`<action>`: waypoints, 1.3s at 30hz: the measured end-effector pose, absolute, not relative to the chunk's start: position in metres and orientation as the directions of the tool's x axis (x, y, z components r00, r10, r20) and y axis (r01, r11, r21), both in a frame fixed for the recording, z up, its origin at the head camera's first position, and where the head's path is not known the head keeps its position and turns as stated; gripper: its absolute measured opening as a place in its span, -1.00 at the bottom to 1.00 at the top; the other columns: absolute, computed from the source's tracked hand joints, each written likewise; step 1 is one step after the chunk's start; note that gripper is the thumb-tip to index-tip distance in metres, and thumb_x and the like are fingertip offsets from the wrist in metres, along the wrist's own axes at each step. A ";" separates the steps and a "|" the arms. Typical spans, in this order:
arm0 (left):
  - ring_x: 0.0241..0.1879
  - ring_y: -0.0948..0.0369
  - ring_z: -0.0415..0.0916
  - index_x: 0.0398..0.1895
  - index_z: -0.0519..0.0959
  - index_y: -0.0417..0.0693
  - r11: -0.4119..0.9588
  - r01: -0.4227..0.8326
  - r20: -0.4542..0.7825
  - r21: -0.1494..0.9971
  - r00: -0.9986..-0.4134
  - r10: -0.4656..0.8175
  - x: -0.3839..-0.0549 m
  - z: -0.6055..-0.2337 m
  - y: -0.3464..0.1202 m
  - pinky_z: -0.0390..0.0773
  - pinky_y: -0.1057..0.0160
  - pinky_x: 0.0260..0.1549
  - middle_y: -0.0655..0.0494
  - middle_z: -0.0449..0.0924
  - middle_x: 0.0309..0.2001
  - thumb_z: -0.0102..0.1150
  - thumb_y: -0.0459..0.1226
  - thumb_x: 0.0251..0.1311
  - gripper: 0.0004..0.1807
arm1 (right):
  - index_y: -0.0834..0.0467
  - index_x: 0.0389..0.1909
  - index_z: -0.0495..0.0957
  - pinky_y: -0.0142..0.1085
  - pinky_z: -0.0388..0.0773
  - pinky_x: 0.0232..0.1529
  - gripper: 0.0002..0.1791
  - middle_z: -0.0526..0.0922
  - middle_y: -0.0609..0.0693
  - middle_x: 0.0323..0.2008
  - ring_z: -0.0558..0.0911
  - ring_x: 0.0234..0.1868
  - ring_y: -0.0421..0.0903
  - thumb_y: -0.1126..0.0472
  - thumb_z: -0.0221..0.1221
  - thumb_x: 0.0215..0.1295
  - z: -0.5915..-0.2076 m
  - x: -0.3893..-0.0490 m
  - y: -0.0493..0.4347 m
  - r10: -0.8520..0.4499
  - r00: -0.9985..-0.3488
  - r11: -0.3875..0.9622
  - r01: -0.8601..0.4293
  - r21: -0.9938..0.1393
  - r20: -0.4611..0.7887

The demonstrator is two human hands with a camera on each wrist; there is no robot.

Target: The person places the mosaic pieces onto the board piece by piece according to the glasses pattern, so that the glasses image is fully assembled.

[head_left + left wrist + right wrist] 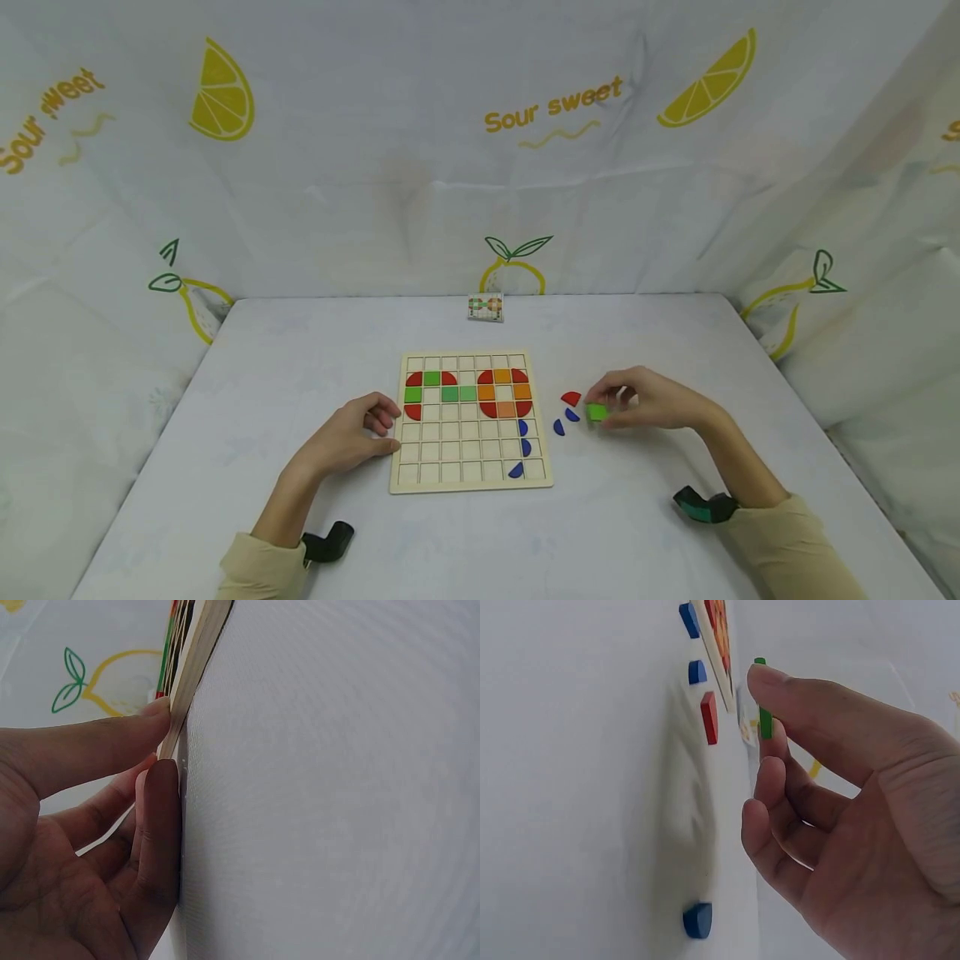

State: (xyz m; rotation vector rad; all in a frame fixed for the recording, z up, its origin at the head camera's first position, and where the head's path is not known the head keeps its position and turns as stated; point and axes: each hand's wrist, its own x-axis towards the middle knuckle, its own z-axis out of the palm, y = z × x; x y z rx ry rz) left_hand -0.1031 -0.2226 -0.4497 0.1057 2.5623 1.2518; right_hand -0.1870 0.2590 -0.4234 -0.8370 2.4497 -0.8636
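Note:
My right hand (637,402) pinches a small green square tile (597,412) between thumb and fingers. In the right wrist view the tile (765,720) is edge-on, above the table. Beside that hand lie a red quarter-round piece (572,398) and two blue half-round pieces (558,427). A third blue piece (697,921) lies nearer the wrist, hidden by the hand in the head view. The wooden grid board (460,452) holds red, green and orange pieces in its upper rows and several blue pieces (523,427) down its right side. My left hand (345,433) touches the board's left edge, thumb and fingertips spread along it.
A small pattern card (486,307) stands at the back of the white table (322,342). Behind it hangs a white curtain (337,208) printed with lemons. Black wrist cameras (330,542) stick out from both forearms.

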 end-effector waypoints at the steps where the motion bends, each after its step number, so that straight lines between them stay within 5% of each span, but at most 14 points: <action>1: -0.15 0.18 0.53 0.05 0.62 -0.13 0.622 -0.059 -0.223 0.781 -0.956 0.189 -0.103 -0.450 -0.223 0.51 0.30 -0.09 0.04 0.58 -0.17 0.58 -0.37 0.15 -0.58 | 0.04 0.08 0.76 -0.37 0.69 0.00 -0.64 0.78 -0.12 -0.03 0.62 -0.09 -0.15 0.12 0.54 0.29 -0.423 -0.187 0.254 -0.662 -0.731 0.622 -0.411 -0.666 -0.167; 10: -0.15 0.17 0.53 0.05 0.62 -0.13 0.626 -0.063 -0.227 0.777 -0.956 0.186 -0.103 -0.450 -0.223 0.52 0.27 -0.07 0.05 0.58 -0.17 0.57 -0.38 0.16 -0.58 | 0.06 0.08 0.76 -0.33 0.68 0.02 -0.64 0.76 -0.16 -0.08 0.64 -0.10 -0.08 0.14 0.54 0.29 -0.419 -0.188 0.206 -0.692 -0.711 0.581 -0.447 -0.680 -0.123; 29: -0.15 0.17 0.53 0.05 0.62 -0.12 0.627 -0.068 -0.230 0.776 -0.956 0.181 -0.103 -0.450 -0.223 0.51 0.26 -0.08 0.05 0.58 -0.16 0.57 -0.37 0.16 -0.58 | 0.06 0.05 0.75 -0.27 0.62 -0.11 -0.65 0.75 -0.09 -0.12 0.65 -0.11 0.05 0.18 0.55 0.27 -0.420 -0.202 0.109 -0.837 -0.546 0.385 -0.555 -0.738 -0.026; 39: -0.14 0.17 0.54 0.06 0.62 -0.13 0.626 -0.071 -0.235 0.777 -0.954 0.184 -0.103 -0.450 -0.223 0.52 0.24 -0.07 0.04 0.59 -0.15 0.57 -0.36 0.16 -0.58 | 0.07 0.01 0.76 -0.38 0.62 -0.05 -0.69 0.78 -0.10 -0.09 0.60 -0.17 -0.24 0.15 0.55 0.29 -0.427 -0.210 0.065 -0.881 -0.468 0.364 -0.587 -0.723 -0.063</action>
